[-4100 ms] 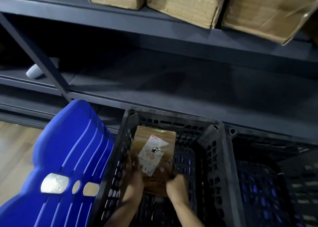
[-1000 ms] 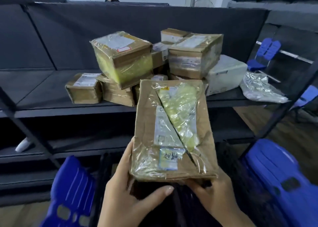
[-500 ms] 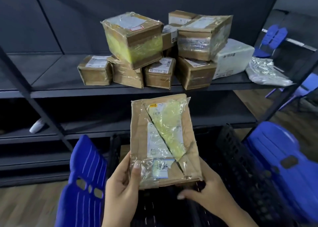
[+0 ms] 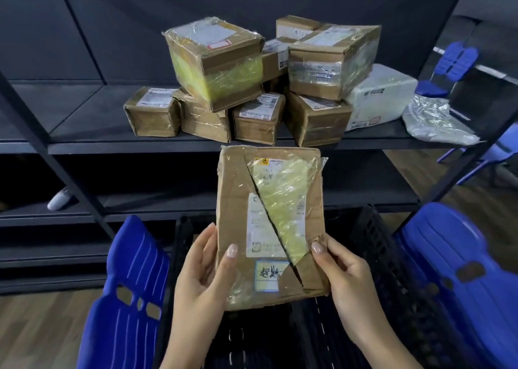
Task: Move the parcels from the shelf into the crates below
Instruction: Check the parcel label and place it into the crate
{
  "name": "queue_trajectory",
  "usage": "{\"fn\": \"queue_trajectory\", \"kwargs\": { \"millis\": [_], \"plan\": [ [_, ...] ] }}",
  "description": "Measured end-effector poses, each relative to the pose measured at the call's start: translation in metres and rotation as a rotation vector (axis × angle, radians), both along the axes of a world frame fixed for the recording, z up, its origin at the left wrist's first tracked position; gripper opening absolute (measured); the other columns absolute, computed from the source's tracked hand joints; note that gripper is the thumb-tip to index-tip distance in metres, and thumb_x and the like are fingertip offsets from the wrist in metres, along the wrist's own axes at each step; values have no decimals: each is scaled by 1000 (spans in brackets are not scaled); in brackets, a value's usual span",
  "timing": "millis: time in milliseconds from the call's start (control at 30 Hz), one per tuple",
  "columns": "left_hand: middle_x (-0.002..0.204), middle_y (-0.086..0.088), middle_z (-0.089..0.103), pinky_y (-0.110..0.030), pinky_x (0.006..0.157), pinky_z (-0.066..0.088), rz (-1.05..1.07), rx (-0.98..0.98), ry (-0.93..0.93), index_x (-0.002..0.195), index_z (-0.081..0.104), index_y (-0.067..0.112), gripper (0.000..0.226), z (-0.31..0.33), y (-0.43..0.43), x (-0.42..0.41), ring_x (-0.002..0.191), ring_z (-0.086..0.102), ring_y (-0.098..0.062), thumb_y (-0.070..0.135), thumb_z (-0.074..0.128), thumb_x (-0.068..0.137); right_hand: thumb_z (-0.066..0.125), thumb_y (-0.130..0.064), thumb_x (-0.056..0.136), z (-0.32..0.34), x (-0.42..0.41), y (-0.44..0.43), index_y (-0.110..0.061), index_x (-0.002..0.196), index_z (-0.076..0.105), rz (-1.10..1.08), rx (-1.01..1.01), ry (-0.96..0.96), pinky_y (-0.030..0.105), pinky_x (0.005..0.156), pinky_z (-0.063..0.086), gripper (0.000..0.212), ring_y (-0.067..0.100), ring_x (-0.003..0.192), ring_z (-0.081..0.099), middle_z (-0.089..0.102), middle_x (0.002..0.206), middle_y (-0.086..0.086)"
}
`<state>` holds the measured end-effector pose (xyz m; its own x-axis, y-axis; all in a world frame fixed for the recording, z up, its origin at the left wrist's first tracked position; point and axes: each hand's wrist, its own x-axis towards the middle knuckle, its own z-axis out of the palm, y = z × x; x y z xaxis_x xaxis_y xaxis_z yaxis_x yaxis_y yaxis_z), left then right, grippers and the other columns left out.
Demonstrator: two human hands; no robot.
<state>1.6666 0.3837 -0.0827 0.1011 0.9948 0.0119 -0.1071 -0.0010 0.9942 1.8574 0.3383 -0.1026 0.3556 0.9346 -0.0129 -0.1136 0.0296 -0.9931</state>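
A flat parcel (image 4: 269,223), brown cardboard wrapped in clear tape with a long diagonal tear across its face, was held upright in both hands. The left hand (image 4: 201,279) clamped its grip on the parcel's lower left edge, thumb (image 4: 231,252) on the front face and fingers curled behind. The right hand (image 4: 344,279) clamped on the parcel's lower right corner, thumb (image 4: 318,248) pressed on the torn flap. Most of the parcel rose above both grips, and only its bottom edge sat level with the palms.

Directly below the parcel stood a black crate (image 4: 370,228); the parcel hung above its opening, not touching it. Behind and above the parcel ran the shelf (image 4: 84,144), carrying a pile of parcels (image 4: 218,63), with a white parcel (image 4: 378,97) and a clear plastic bag (image 4: 431,122) to the parcel's upper right. Blue chairs flanked the parcel, one to its left (image 4: 126,284) and one to its right (image 4: 462,270).
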Motion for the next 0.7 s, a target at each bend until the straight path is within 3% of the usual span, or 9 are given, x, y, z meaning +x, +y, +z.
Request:
{"fn": "queue_trajectory", "kwargs": {
  "millis": [100,200,300,400,500,567,700],
  "plan": [
    [107,7,73,-25,81,58,-63,-1,23,123,59,31,57,7,7,0,100,69,-12,48,63,68,63,-47,77,4,0,-2,-30,117,68,-40,5,-46,17,86,52,44,7,106,66,72,111,-11],
    [100,-2,75,-45,82,56,-63,-3,-17,115,66,26,49,6,8,2,95,71,-23,46,62,71,62,-58,75,13,5,1,-36,117,66,-70,-16,-150,26,96,46,48,-1,111,61,69,112,-20],
    [99,-7,75,-52,88,52,-47,-40,-54,112,69,21,45,2,8,3,96,70,-28,43,62,73,65,-56,72,19,8,6,-30,118,67,-58,-32,-163,36,94,51,53,5,105,66,72,108,-15],
    [99,-10,75,-49,85,56,-37,-99,-115,107,71,20,38,-4,10,4,96,70,-30,36,62,73,67,-45,73,18,9,7,-24,116,69,-60,-17,-106,32,89,55,48,10,102,69,74,105,-8],
    [98,-13,75,-34,69,61,-60,-147,-193,100,74,21,28,-9,13,7,90,72,-29,26,61,76,66,-37,77,12,11,7,-23,113,71,-77,-9,-48,24,84,55,39,12,100,69,74,104,-5],
    [96,-13,75,-30,64,61,-75,-164,-192,100,74,20,27,-12,15,14,87,73,-28,24,61,77,66,-36,77,5,16,6,-23,113,70,-103,-26,-35,26,85,55,39,12,101,69,74,104,-5],
    [96,-9,75,-36,73,61,-123,-160,-112,107,69,14,32,-23,14,47,90,72,-25,26,58,80,63,-42,78,-6,45,-3,-23,118,68,-168,-84,-137,32,88,54,45,8,100,69,74,104,-11]
  ]
}}
